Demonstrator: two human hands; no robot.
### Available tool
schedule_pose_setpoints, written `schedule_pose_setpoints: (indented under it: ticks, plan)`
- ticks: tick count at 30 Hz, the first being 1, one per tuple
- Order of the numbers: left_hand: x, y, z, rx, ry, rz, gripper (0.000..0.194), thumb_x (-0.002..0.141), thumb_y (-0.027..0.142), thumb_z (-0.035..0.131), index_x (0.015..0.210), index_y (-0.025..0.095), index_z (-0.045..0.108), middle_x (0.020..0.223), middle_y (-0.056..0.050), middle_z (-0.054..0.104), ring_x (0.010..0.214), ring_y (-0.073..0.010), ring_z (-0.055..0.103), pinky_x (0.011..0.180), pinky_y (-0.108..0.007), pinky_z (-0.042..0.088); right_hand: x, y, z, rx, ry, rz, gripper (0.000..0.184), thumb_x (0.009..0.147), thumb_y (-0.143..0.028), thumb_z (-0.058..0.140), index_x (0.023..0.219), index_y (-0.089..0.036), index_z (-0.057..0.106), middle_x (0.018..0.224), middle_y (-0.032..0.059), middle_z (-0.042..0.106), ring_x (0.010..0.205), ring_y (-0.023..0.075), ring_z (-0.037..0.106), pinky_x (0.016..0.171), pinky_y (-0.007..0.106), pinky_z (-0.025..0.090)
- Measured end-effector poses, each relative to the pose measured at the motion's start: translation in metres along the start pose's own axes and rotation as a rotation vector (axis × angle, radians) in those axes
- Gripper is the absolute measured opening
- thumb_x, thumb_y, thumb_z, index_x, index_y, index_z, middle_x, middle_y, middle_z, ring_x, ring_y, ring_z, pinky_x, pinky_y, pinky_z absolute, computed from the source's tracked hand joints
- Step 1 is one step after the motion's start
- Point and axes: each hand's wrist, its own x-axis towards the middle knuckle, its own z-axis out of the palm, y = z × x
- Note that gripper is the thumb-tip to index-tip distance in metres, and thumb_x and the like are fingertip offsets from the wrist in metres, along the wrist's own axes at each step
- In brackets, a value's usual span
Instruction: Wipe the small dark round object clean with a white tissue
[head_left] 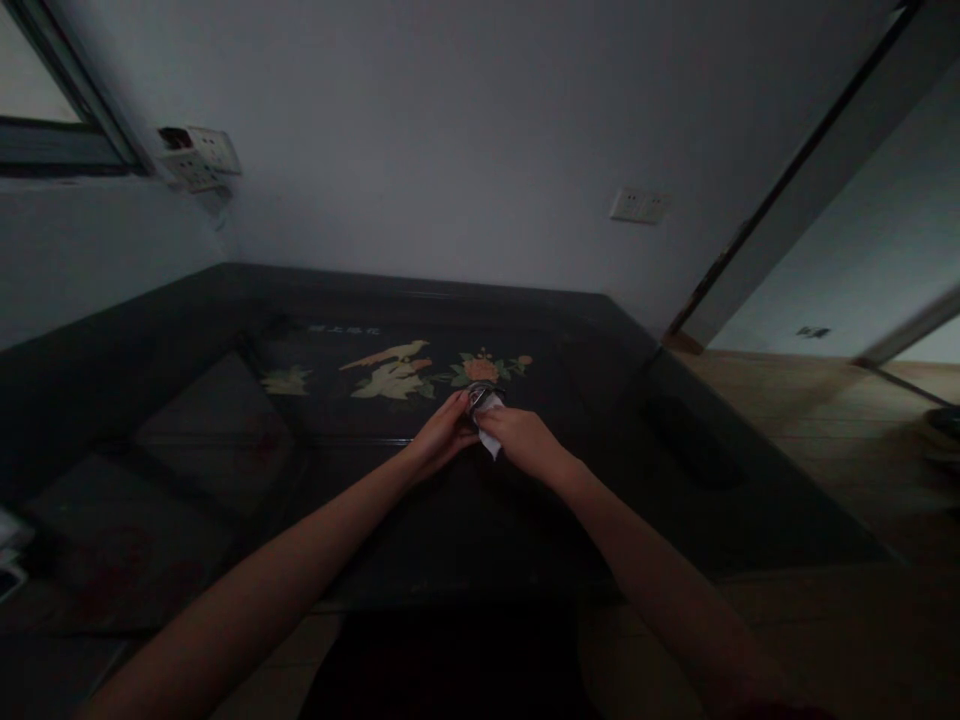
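Both hands meet over the dark glossy table [495,520]. My left hand [444,434] is closed around one side of a small dark, shiny round object [481,392], possibly metal or glass; its exact kind is too dim to make out. My right hand [529,440] pinches a white tissue [490,442] against the near side of that object. A corner of the tissue hangs below the fingers. Parts of the object are hidden by the fingers and the tissue.
A bird and flower picture [394,380] decorates the tabletop. On the right lies a dark elongated shape [690,440], hard to make out. Wall sockets [640,205] are behind the table, and a plugged-in socket [199,160] is at left. A whitish object [11,545] shows at the left edge.
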Motion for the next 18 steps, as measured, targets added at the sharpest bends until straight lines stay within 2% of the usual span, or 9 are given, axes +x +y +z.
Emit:
schedule_pose_setpoints:
  ticks: [4,9,12,15,18]
  plan:
    - [-0.0008,0.0018,0.0006,0.004,-0.007,-0.010,0.023,0.087,0.034,0.060,0.106,0.021,0.061,0.105,-0.007,0.065,0.085,-0.0162,0.064,0.077,-0.030,0.053,0.0025,-0.0008,-0.0014,-0.144,-0.010,-0.040,0.033,0.091,-0.008,0.045,0.120,-0.008,0.061,0.119,0.0160,0.066,0.115,0.0225,0.059,0.104,0.035,0.041]
    - [-0.0001,0.0012,0.0012,-0.001,-0.004,-0.008,0.023,0.086,0.035,0.061,0.104,0.020,0.061,0.102,-0.007,0.066,0.084,-0.0169,0.065,0.077,-0.031,0.053,-0.0001,-0.0021,-0.0008,-0.051,-0.022,0.031,0.035,0.090,-0.008,0.043,0.120,-0.011,0.061,0.115,0.0148,0.067,0.105,0.0228,0.063,0.090,0.033,0.048]
    - [-0.0006,0.0008,0.0015,0.014,0.005,-0.001,0.020,0.086,0.034,0.061,0.099,0.020,0.062,0.097,-0.006,0.066,0.080,-0.0157,0.064,0.073,-0.028,0.053,-0.0016,-0.0018,0.0006,0.143,0.035,0.074,0.040,0.083,-0.003,0.043,0.115,-0.015,0.064,0.118,0.0125,0.066,0.106,0.0220,0.063,0.089,0.032,0.047]
    - [-0.0012,0.0006,0.0010,0.030,0.023,0.007,0.018,0.086,0.035,0.061,0.096,0.021,0.062,0.090,-0.003,0.065,0.076,-0.0144,0.062,0.071,-0.026,0.051,0.0001,-0.0003,0.0036,0.437,0.133,0.092,0.041,0.077,-0.002,0.045,0.108,-0.016,0.068,0.108,0.0093,0.070,0.100,0.0204,0.063,0.086,0.030,0.046]
    - [-0.0017,0.0009,0.0003,0.026,0.018,0.014,0.023,0.084,0.037,0.063,0.100,0.020,0.062,0.092,-0.004,0.064,0.080,-0.0163,0.062,0.076,-0.030,0.052,0.0034,0.0011,0.0071,0.769,0.206,0.111,0.041,0.074,-0.004,0.045,0.106,-0.016,0.069,0.099,0.0060,0.072,0.093,0.0191,0.064,0.083,0.029,0.046]
